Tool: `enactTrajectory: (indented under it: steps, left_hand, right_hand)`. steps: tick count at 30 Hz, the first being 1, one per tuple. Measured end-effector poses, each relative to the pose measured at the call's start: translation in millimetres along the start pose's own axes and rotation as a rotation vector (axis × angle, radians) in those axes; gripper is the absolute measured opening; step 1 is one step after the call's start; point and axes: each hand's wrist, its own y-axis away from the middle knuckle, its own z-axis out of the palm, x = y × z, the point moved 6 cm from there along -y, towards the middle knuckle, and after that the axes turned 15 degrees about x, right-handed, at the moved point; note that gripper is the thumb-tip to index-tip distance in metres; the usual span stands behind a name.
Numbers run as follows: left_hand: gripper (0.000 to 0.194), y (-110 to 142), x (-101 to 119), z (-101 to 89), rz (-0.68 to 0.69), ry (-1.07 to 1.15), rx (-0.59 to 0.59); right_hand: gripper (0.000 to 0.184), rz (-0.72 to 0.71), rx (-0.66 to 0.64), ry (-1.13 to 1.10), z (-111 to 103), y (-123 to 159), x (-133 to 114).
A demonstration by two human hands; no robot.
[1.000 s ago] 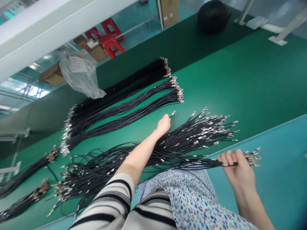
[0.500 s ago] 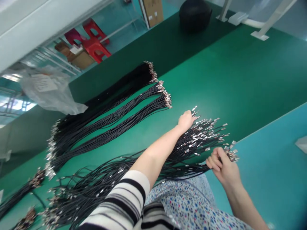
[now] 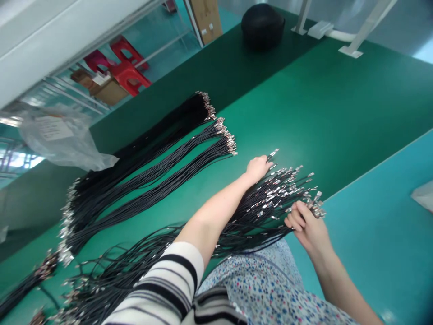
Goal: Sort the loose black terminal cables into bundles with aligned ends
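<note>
A loose heap of black wires with silver terminals [image 3: 270, 198] lies fanned out on the green table [image 3: 338, 113]. My left hand [image 3: 257, 168] reaches over the heap and pinches one wire end near the far side of the terminals. My right hand [image 3: 309, 228] is closed round a small bundle of wires, whose terminals stick out past my fingers at the table's near edge. The wires trail back to the left under my left forearm.
Neat bundles of black wires [image 3: 152, 167] lie further back on the table. A clear plastic bag [image 3: 64, 140] sits at the left. A black rounded object [image 3: 262, 25] and a cardboard box [image 3: 206, 18] stand at the far end. Red stools [image 3: 126, 67] show beyond.
My left hand has moved right to the heap's terminal ends and pinched a wire. My right hand with its bundle has come in closer to the heap.
</note>
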Motion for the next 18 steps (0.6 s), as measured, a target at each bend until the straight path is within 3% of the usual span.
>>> enactTrajectory:
  steps: [2, 5, 8, 10, 14, 18]
  left_hand:
    - [0.034, 23.3, 19.6, -14.3, 0.029, 0.215, -0.010]
    - [0.028, 79.7, 52.0, -24.7, 0.047, 0.622, -0.057]
    - [0.023, 137.8, 65.7, -14.4, -0.116, 1.063, -0.081]
    - [0.024, 165.5, 64.3, -3.7, -0.218, 1.243, -0.028]
    - [0.023, 191.6, 62.2, 5.5, -0.220, 1.213, 0.039]
    - [0.015, 183.8, 69.3, -4.5, -0.003, 1.060, -0.023]
  right_hand:
    - [0.019, -0.040, 0.003, -0.012, 4.4, 3.1, -4.9]
    - [0.030, -0.118, 0.001, -0.062, 10.0, 12.1, -12.2]
    - [0.033, -0.219, 0.078, -0.084, 7.0, 23.1, -16.8]
    - [0.027, -0.277, 0.138, -0.070, 2.1, 31.3, -17.4]
    - [0.021, -0.371, 0.118, 0.037, -5.3, 46.0, -15.7]
    - [0.021, -0.464, 0.138, 0.164, -21.7, 47.0, -14.7]
